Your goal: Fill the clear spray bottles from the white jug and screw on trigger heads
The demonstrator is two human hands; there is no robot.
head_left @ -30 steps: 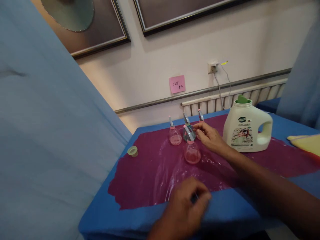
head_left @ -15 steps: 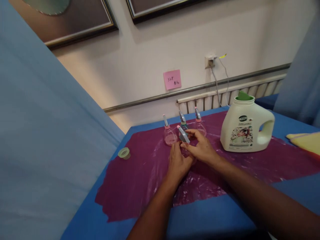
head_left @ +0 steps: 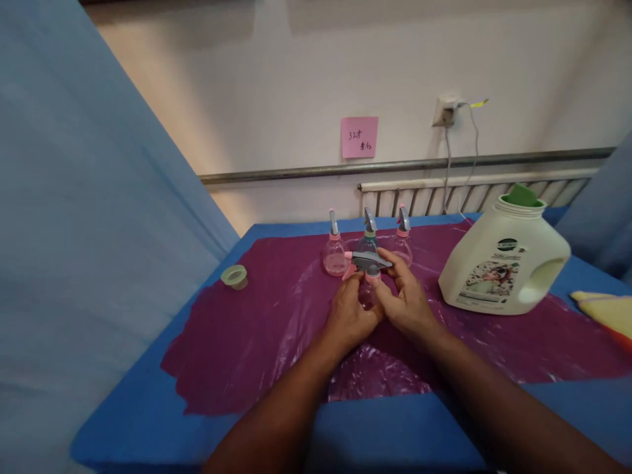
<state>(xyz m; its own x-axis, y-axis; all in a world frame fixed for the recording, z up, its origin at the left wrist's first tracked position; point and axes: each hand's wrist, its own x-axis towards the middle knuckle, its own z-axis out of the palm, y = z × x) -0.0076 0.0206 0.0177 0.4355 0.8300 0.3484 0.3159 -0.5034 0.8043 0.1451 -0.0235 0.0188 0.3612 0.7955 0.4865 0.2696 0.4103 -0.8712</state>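
A small clear spray bottle (head_left: 367, 299) with a grey and pink trigger head (head_left: 369, 261) stands between my hands, its nozzle pointing left. My left hand (head_left: 349, 313) wraps round the bottle's body, which it mostly hides. The fingers and thumb of my right hand (head_left: 405, 299) grip the spray head and pink collar. Just behind are a pink spray bottle (head_left: 336, 255), a teal one (head_left: 368, 242) and another pink one (head_left: 402, 247), all upright.
A large cream jug (head_left: 498, 263) with a green spout stands at the right on the purple plastic sheet (head_left: 257, 316). A small pale green cup (head_left: 236, 276) sits at the left. Yellow cloth (head_left: 605, 306) lies at the far right. A blue curtain (head_left: 99, 230) hangs at the left.
The spray head between my hands has turned, its nozzle now pointing left. Both hands remain on the bottle. The camera view has tilted and shifted.
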